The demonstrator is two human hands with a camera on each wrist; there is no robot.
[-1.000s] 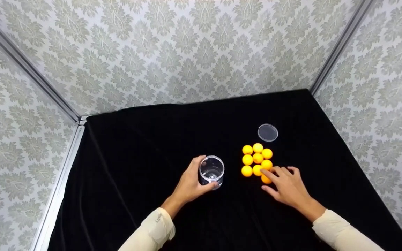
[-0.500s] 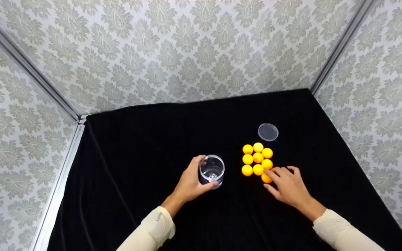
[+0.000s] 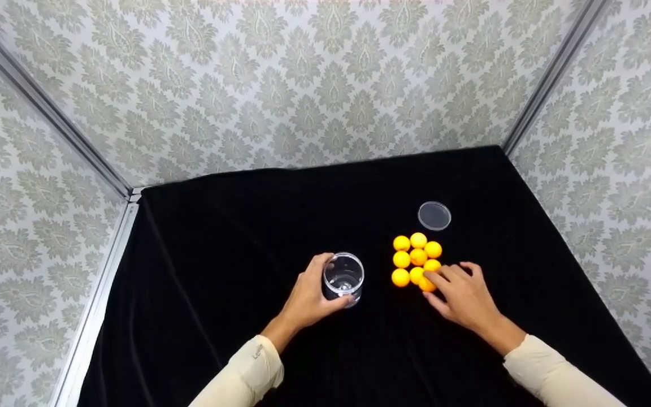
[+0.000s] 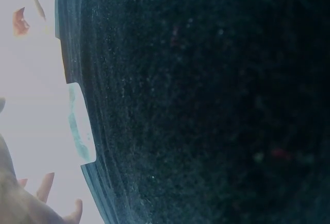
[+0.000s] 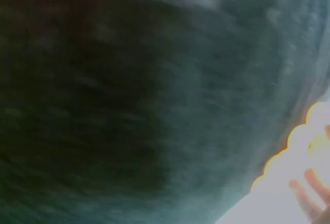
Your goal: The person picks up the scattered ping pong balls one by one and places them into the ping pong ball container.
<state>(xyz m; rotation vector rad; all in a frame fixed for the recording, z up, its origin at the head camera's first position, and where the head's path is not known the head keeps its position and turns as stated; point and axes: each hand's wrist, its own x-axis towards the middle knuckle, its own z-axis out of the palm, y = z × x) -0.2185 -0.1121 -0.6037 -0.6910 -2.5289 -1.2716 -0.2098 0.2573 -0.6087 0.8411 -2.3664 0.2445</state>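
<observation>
My left hand (image 3: 307,294) grips a clear, cylindrical plastic jar (image 3: 344,265) around its side, thumb at the near wall. The jar is upright, its mouth uncovered, with nothing inside. At the near right corner of a cluster of orange table tennis balls (image 3: 417,256), my right hand (image 3: 465,297) pinches one ball (image 3: 426,284) between thumb and forefinger. That ball overlaps its neighbours in the head view, and the fingers partly cover it. The right wrist view catches several glaring balls (image 5: 276,166) beside blurred fingertips (image 5: 304,195). Glare washes out most of the left wrist view.
A round clear lid (image 3: 434,216) lies flat just beyond the balls. Black cloth (image 3: 235,226) covers the table. Patterned wall panels (image 3: 325,85) with metal frame bars (image 3: 48,107) enclose the back and both sides.
The corner ball under my right fingers has shifted slightly left and away from me, closer against its neighbours. My right thumb has come in against it. Left hand and jar stay put.
</observation>
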